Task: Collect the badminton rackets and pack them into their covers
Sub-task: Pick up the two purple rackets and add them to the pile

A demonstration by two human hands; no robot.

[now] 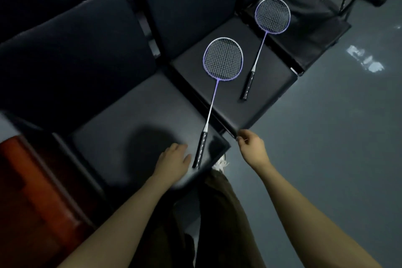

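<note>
fingers: your left fingers [181, 150] lie fairly straight and relaxed on the near seat [121, 128], gripping nothing; your right fingers [243, 139] are loosely curled, and you can't tell from here whether they pinch anything at the seat edge.
left hand: your left hand [174, 160] rests palm down on the near seat, just left of the near racket's grip, close beside it but not around it.
right hand: your right hand [252, 147] hangs off the seats over the floor [326, 137], to the right of that same grip, a bit farther from it.
near racket: the near racket [214, 93] lies flat across two seats; its grip sits on the near seat's front corner, its head on the middle seat [272, 85].
long axis: it runs from the grip by your left hand up and slightly right, away from you, to the head.
far racket: the far racket [264, 37] lies beyond the near racket, roughly parallel, grip on the middle seat and head toward the next chair, well apart from both hands.
covers: none clearly in view; the dark thing on the far chair can't be identified.
nearer hand: left, in my judgement; a short slide right would bring your fingers over the grip.
step: collecting looks not yet begun, since neither racket is held.
</note>
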